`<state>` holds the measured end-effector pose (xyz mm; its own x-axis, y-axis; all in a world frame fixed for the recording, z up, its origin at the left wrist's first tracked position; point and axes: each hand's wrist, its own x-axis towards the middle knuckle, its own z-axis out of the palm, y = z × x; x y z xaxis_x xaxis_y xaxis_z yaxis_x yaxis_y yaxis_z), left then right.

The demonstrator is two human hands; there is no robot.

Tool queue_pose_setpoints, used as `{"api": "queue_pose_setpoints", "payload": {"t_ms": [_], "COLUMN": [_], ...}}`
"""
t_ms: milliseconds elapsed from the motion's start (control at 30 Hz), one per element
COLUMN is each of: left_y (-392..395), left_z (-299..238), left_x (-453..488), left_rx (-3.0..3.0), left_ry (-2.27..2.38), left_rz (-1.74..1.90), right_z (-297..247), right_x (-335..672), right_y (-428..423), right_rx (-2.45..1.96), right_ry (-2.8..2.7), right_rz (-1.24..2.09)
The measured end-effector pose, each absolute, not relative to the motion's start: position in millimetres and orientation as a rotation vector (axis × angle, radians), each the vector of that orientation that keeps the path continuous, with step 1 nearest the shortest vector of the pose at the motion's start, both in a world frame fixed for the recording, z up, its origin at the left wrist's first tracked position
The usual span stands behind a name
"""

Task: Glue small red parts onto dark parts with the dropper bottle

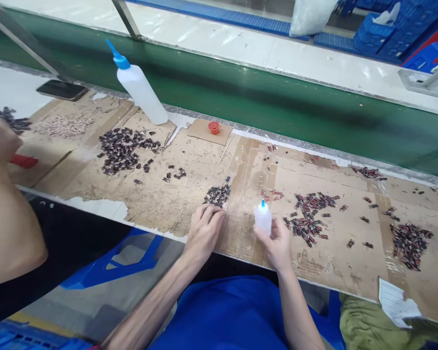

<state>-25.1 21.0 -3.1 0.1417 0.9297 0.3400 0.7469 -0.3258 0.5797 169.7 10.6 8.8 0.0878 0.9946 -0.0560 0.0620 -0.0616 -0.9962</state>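
My right hand [278,243] is wrapped round a small translucent squeeze bottle [263,219] with a blue tip, held upright over the cardboard. To its left, my left hand [204,231] rests at the near edge of a small pile of dark parts [217,194]. Its fingers are bent and close together, and whatever is under the fingertips is hidden. Just beyond the bottle lie a few thin red and black pieces [272,195]. A larger heap of dark and red parts [312,214] spreads to the right of my right hand.
A large white bottle [142,92] with a blue nozzle stands at the back left, near another dark pile [120,150]. A red cap [213,128] sits on a cardboard square. A co-worker's arm [10,218] reaches in at left. Behind runs a green conveyor belt [241,87].
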Motion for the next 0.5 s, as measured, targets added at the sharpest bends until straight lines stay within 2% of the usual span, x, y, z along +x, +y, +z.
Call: {"api": "queue_pose_setpoints", "payload": {"t_ms": [267,500], "left_y": [15.4,14.0], "left_z": [-8.7,-18.9], "left_x": [9.0,3.1], "left_rx": [2.347,2.187], "left_ry": [1.316,1.341], "left_rz": [0.964,0.991], "right_z": [5.3,8.9], "right_x": [192.3,184.7], "right_y": [1.5,2.4], "right_rx": [-1.272,-1.313], "right_ry": [-0.47,-0.476], "right_rz": [1.133,1.116]}}
